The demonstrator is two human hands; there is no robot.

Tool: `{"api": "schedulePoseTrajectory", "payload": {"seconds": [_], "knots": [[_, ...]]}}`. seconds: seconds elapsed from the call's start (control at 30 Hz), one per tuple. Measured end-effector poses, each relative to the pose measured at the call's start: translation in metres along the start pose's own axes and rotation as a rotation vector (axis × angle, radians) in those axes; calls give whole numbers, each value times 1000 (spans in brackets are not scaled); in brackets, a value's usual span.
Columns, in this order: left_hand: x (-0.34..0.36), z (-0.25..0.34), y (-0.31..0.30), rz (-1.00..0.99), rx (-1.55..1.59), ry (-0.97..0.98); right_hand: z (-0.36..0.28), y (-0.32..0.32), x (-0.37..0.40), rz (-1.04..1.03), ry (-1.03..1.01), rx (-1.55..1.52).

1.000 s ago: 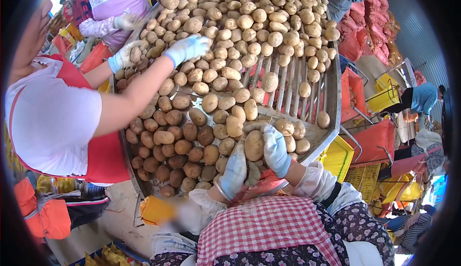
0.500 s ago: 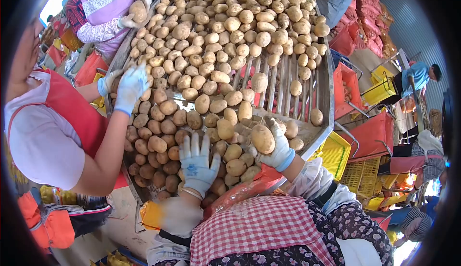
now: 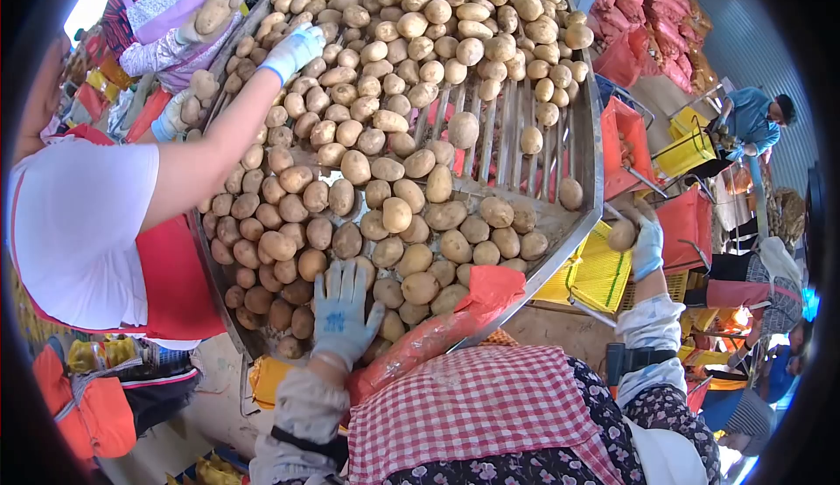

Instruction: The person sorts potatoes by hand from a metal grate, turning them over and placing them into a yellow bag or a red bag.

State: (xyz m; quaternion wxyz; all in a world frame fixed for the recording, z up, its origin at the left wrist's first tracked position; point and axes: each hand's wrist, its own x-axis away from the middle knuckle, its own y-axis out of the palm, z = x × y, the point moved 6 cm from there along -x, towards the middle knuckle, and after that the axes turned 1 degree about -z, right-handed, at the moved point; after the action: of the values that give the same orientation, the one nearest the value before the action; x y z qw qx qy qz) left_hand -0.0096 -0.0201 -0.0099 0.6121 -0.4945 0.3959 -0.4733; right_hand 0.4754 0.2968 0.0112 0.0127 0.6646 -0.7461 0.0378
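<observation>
Many potatoes [image 3: 353,167] cover a metal-framed sorting table [image 3: 598,166] with slats. My left hand [image 3: 341,314], in a pale blue glove, lies with fingers spread against potatoes at the near edge, gripping none. Off the right side of the table, my right hand [image 3: 648,242] is closed around a single potato [image 3: 622,235]. That hand is beside a yellow crate [image 3: 588,268]. A red plastic bag [image 3: 437,327] lies along the table's near edge, in front of my checked apron [image 3: 472,406].
A co-worker's gloved hand [image 3: 297,50] reaches across the potatoes at left. Behind, another person's hand [image 3: 219,10] holds potatoes. Red crates [image 3: 623,148] stand to the right, and red sacks [image 3: 626,0] are stacked at the back.
My right hand has carried a potato from above the table out past its right edge. My left hand has shifted slightly left. The co-worker's hand has reached farther over the heap.
</observation>
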Motion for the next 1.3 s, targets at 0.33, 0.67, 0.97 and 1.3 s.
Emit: {"api": "schedulePoseTrajectory", "payload": {"seconds": [0.33, 0.67, 0.97, 1.3], "knots": [[32, -72, -34, 323, 974, -419, -51, 269, 163, -972, -608, 813], [115, -90, -37, 670, 1112, -702, -5, 350, 254, -1418, -642, 1180], [136, -82, -24, 30, -62, -425, 19, 369, 310, -1815, -595, 1351], [69, -54, -34, 411, -144, -190, -18, 397, 266, -1127, -1089, 1077]]}}
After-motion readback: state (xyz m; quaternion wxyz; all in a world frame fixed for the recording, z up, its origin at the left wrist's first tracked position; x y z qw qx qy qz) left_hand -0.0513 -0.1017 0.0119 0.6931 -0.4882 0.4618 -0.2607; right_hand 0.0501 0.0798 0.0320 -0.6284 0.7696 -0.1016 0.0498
